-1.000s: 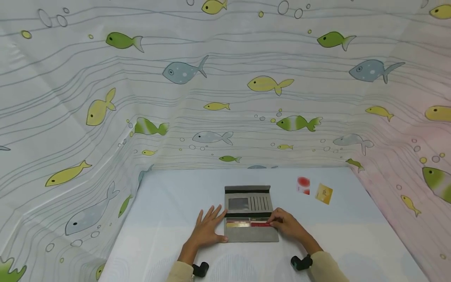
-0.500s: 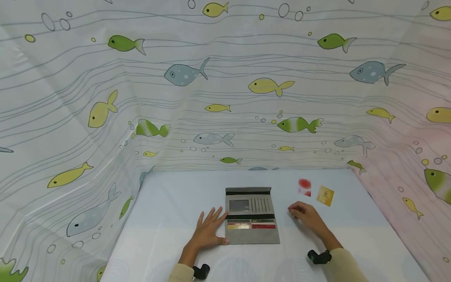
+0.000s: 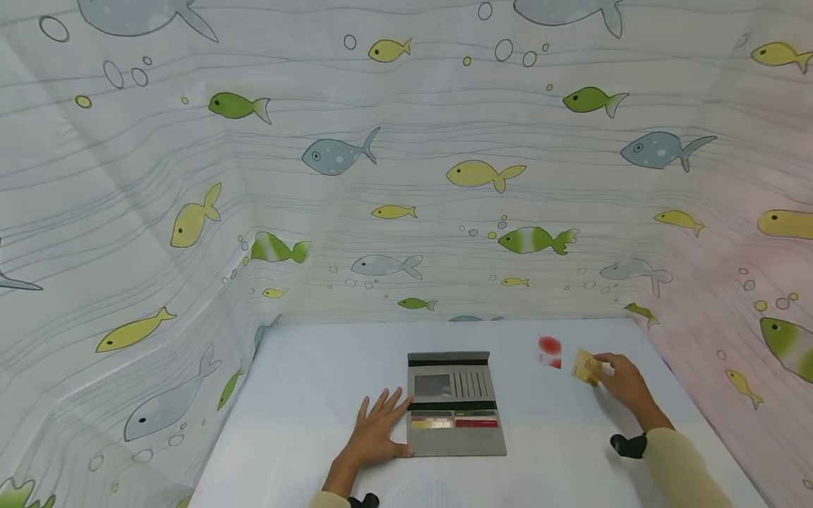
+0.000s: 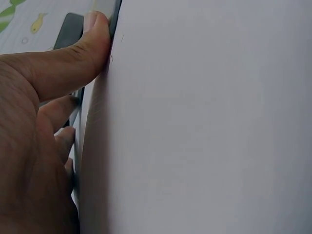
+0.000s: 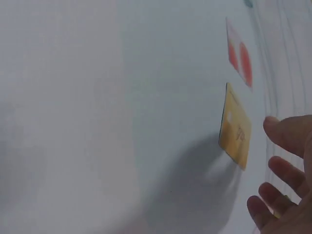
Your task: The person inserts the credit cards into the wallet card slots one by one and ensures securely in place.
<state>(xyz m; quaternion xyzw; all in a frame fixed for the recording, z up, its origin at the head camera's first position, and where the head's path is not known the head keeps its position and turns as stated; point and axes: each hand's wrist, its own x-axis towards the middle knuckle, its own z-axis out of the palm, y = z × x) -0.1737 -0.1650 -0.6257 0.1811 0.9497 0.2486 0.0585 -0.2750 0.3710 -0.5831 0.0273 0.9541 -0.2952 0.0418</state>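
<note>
A grey wallet (image 3: 457,443) lies unfolded on the table. A gold card (image 3: 432,424) and a red card (image 3: 476,424) show in its lower pockets. My left hand (image 3: 373,439) is spread at the wallet's left side, fingertips and thumb on its edge; the left wrist view shows the thumb (image 4: 95,46) at that edge. At the table's right my right hand (image 3: 625,386) reaches over a yellow card (image 3: 583,368). In the right wrist view its loosely bent fingers (image 5: 282,173) stand apart from the yellow card (image 5: 236,129), holding nothing.
A red-and-white card (image 3: 550,351) lies left of the yellow one. The white table (image 3: 305,395) is bordered at the back and sides by a cloth (image 3: 406,141) printed with fish.
My right hand has left the red card in the wallet and moved right and away to the yellow card. The left hand stays at the wallet. The head view has tilted up slightly.
</note>
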